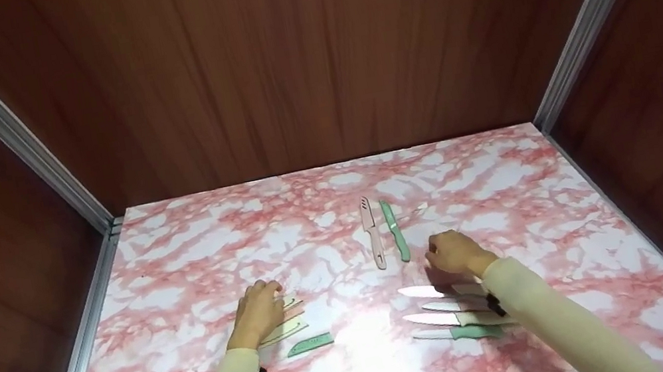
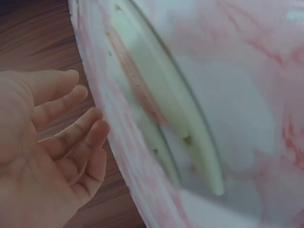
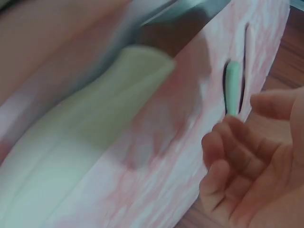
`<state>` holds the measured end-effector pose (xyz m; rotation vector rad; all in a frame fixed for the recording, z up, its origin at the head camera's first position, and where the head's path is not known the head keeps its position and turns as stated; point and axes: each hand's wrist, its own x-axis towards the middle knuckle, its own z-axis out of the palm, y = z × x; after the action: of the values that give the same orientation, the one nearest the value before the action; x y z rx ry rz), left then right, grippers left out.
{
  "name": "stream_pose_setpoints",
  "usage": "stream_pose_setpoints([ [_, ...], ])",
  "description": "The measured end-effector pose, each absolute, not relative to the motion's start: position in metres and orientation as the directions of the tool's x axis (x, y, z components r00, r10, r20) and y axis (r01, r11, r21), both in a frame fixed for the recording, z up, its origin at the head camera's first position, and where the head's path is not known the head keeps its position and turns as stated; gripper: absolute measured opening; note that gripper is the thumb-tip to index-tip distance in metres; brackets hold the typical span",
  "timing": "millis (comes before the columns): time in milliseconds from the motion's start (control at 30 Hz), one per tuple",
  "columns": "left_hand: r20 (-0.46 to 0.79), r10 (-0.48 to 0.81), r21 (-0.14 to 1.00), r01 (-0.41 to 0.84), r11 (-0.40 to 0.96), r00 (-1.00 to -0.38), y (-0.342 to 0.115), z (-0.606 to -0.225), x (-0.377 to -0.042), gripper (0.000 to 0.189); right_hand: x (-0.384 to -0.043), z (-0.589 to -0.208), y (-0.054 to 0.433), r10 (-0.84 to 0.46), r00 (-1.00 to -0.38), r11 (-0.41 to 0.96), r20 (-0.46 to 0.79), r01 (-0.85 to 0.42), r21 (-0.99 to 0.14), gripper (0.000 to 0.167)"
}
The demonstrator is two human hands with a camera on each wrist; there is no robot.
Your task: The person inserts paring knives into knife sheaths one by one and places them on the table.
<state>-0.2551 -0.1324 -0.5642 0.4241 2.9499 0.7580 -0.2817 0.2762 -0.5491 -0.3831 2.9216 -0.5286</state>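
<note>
My left hand [image 1: 262, 312] hovers over several blade sheaths, fingers relaxed and holding nothing. A cream sheath [image 1: 287, 330] and a pink sheath [image 1: 293, 312] lie partly under it, and a green sheath [image 1: 309, 344] sits nearer me. In the left wrist view, the palm [image 2: 52, 137] is bare beside the cream sheaths. My right hand [image 1: 456, 253], loosely curled around nothing, is above the table beyond a row of bare knives. Among these are a cream-handled knife [image 1: 482, 318] and a green-handled knife [image 1: 477, 331]; my forearm hides some handles.
Farther back at the middle, a pink knife [image 1: 372, 233] and a green knife [image 1: 395, 230] lie side by side, their blades sheathed. Brown wooden panels [image 1: 311, 61] with metal corner rails enclose the marbled table [image 1: 181, 251] at the back and sides.
</note>
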Motion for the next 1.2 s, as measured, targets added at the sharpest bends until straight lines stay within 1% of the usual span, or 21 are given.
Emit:
stream_pose_setpoints([
  [133,0.019,0.284,0.448,0.262,0.854,-0.959,-0.133,-0.569,-0.26,0.025,-0.272,-0.55,0.29,-0.343,-0.934,0.88,-0.099,-0.282,-0.382,0.011],
  [233,0.015,0.286,0.417,0.266,0.869,-0.958,-0.133,-0.573,-0.262,0.018,-0.264,-0.551,0.299,-0.353,-0.929,0.873,-0.108,-0.286,-0.394,0.01],
  [333,0.004,0.283,0.388,0.262,0.883,-0.959,-0.134,-0.576,-0.262,0.011,-0.255,-0.552,0.307,-0.37,-0.925,0.865,-0.089,-0.308,-0.395,0.009],
  [400,0.006,0.281,0.38,0.262,0.887,-0.96,-0.135,-0.577,-0.261,0.01,-0.248,-0.552,0.312,-0.381,-0.922,0.858,-0.075,-0.322,-0.401,0.009],
  [700,0.01,0.28,0.43,0.257,0.865,-0.96,-0.135,-0.577,-0.26,0.013,-0.222,-0.552,0.329,-0.476,-0.878,0.786,0.051,-0.451,-0.423,0.009],
  [900,0.015,0.28,0.451,0.256,0.855,-0.96,-0.134,-0.579,-0.26,0.013,-0.207,-0.553,0.335,-0.518,-0.853,0.762,0.056,-0.491,-0.423,0.009],
  [1033,0.005,0.273,0.49,0.24,0.838,-0.962,-0.135,-0.581,-0.259,0.011,-0.199,-0.556,0.334,-0.558,-0.827,0.732,0.071,-0.53,-0.427,0.007],
  [1133,-0.016,0.28,0.506,0.234,0.83,-0.96,-0.135,-0.58,-0.258,0.011,-0.192,-0.557,0.334,-0.574,-0.817,0.728,0.057,-0.542,-0.42,0.005],
  [1200,-0.009,0.283,0.498,0.241,0.833,-0.959,-0.134,-0.579,-0.259,0.011,-0.187,-0.558,0.334,-0.573,-0.819,0.738,0.037,-0.535,-0.411,0.003],
])
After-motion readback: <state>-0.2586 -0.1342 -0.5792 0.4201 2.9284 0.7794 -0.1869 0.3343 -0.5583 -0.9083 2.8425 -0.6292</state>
